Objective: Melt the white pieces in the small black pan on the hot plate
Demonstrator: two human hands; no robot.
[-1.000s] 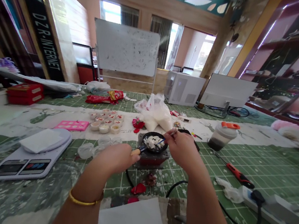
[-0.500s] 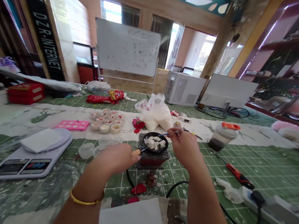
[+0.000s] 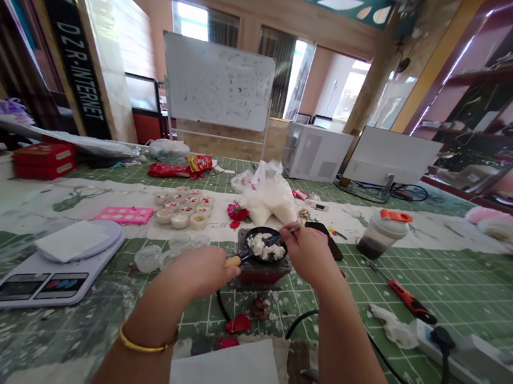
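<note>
Black pan [image 3: 261,246] of white chunks [image 3: 265,247] on small stove [image 3: 261,275], between the hands.
Left hand [image 3: 200,271] clamped on the pan's wooden handle [image 3: 234,261]; right hand [image 3: 306,253] pinches a thin blue tool [image 3: 274,240], tip in the chunks. Hands apart. Green-mat bench [image 3: 479,301] carries scale [image 3: 49,285], cups [image 3: 182,209]; whiteboard [image 3: 215,83] beyond.

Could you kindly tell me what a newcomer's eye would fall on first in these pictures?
The eye goes first to the small black pan at the centre, holding white chunks. The left hand holds its wooden handle, while the right hand works a thin blue-handled utensil in the pan. Further left, a pink silicone mould, small cups and a white digital kitchen scale stand out.
</note>
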